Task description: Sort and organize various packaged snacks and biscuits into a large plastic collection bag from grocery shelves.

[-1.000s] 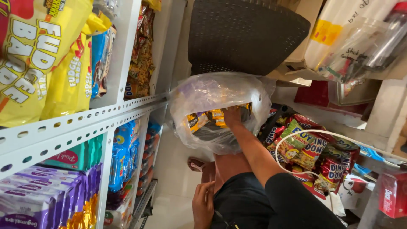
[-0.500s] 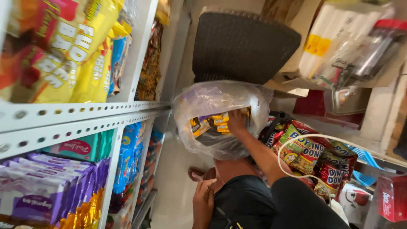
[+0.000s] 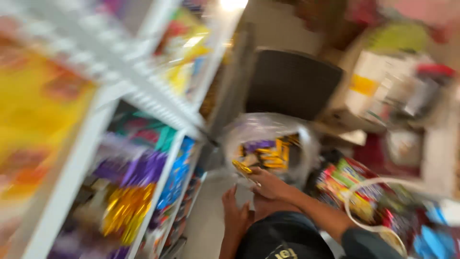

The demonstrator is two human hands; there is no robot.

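A small yellow packet (image 3: 242,167) sits at the fingertips of the right hand (image 3: 270,184), just at the lower left edge of a clear plastic bag (image 3: 268,132); the packet sticks out to the left and a little upward from the fingers, and it seems that the fingers are pinching it, although the picture is much blurred and the grip is not sharp. The right hand lies just below the opening of the bag, with its forearm going down to the right toward a dark sleeve. Inside the bag there are more yellow and purple packets (image 3: 266,152), packed together in the middle. The left hand (image 3: 235,213) is lower, near the right hand but apart from it, with the fingers stretched upward and spread, holding nothing; its fingertips point toward the yellow packet without touching it. Below both hands a dark cloth on the person's lap (image 3: 282,237) shows. Behind the bag stands a dark chair back (image 3: 292,84). To the right of the bag lies a white wire basket (image 3: 357,220) with red and green snack bags (image 3: 342,184) in it. On the left side a white metal shelf (image 3: 143,91) runs across the view, and it carries yellow snack bags (image 3: 40,115) on top and purple, gold and blue packs (image 3: 139,187) under it, all very blurred.
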